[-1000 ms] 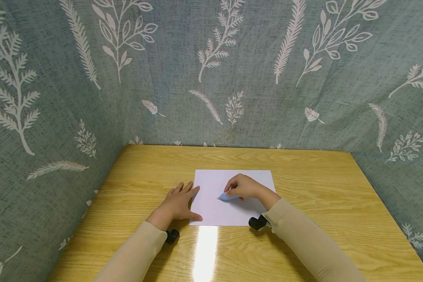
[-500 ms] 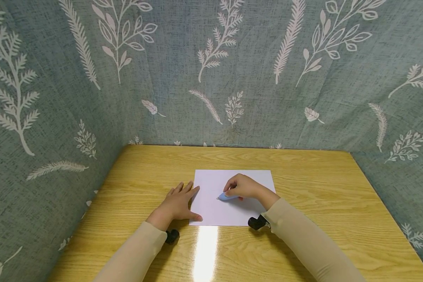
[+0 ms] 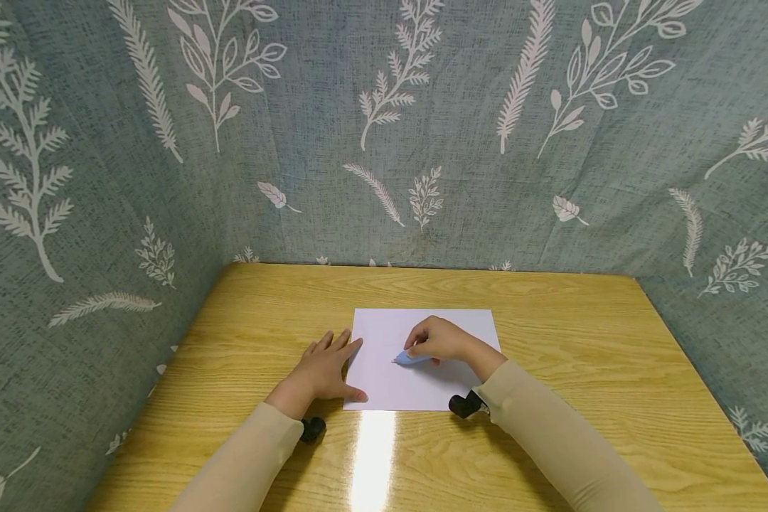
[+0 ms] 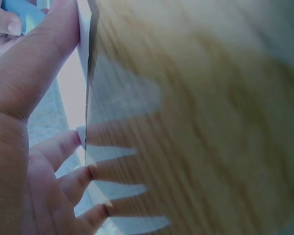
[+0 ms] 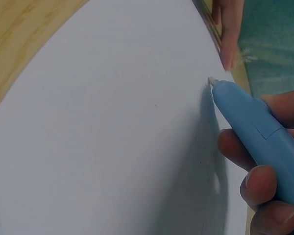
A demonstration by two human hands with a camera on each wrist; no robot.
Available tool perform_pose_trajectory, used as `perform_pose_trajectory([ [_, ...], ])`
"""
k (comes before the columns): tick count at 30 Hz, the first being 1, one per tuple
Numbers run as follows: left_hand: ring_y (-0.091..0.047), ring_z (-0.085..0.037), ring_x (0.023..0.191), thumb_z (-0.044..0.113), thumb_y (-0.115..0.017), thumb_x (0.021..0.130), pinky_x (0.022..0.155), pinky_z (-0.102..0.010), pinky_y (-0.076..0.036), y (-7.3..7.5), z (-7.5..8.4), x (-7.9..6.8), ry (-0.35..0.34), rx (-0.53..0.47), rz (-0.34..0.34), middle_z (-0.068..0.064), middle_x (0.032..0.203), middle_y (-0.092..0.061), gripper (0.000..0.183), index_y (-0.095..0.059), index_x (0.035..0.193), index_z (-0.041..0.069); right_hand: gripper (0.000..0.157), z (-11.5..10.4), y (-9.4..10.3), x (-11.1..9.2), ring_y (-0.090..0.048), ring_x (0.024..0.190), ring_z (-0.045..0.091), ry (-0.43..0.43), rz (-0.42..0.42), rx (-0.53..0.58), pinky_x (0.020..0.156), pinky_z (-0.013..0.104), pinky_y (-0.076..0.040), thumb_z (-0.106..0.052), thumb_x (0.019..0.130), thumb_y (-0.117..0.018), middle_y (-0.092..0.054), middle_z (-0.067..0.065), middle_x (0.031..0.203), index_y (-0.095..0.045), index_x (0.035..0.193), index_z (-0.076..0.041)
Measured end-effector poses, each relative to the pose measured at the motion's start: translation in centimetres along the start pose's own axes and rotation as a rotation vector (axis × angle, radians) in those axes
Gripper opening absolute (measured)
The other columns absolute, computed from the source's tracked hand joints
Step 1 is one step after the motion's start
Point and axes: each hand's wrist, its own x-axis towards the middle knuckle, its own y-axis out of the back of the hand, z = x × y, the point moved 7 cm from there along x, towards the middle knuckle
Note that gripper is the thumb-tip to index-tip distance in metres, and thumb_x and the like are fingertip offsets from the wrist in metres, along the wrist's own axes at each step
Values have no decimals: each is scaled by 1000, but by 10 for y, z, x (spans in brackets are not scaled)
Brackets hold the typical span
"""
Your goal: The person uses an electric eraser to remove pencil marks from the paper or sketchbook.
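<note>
Right hand point(image 3: 440, 338) and blue pen-shaped tool point(image 5: 255, 122) shift slightly toward left hand point(image 3: 320, 373). Right grip clamped round tool, angled low over paper point(image 3: 377, 327), presumably for control; left fingers spread apart across paper's edge on tabletop point(image 3: 563, 320), likely steadying it.

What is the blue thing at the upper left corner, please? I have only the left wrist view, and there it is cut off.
Observer: The right wrist view shows it better: a blue pen-like tool with a pale tip, held in the right hand.

Operator: Thank you. Where is this tip now?

Observer: In the head view, it is over the white paper, left of the middle; whether it touches, I cannot tell.

Operator: And at which side of the paper is the left hand?

Observer: At the left side, as the head view shows, with the thumb by the near left corner.
</note>
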Motion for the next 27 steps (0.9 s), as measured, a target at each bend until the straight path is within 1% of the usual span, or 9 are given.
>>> perform_pose_trajectory([
  [6,-10,-44,151,64,-81,72,118,-64,-12,1,1,0,-4,5,1,-14,166,-17,109,-33,159,19,8,0,-1,2,-51,45,12,16,0,-7,50,26,-42,-17,94,-70,-67,-1,71,-78,96,-15],
  [12,-12,-45,150,62,-82,72,118,-64,-13,2,3,-2,0,-4,-3,-15,165,-18,109,-34,158,17,8,-2,-3,2,-51,45,12,30,2,-17,49,27,-45,-16,94,-71,-68,-2,73,-78,95,-14],
  [21,-10,-44,151,63,-81,72,119,-63,-12,2,2,-2,6,-4,-6,-13,166,-17,108,-33,159,20,9,-4,-4,5,-50,44,12,41,-1,-28,48,27,-46,-17,94,-71,-69,-3,74,-79,95,-14],
  [27,-9,-43,151,64,-80,73,119,-63,-11,2,1,-2,-3,-8,-13,-13,166,-15,108,-32,159,20,9,2,8,1,-54,48,15,-6,22,25,54,30,-48,-21,95,-70,-69,0,78,-78,99,-17],
])
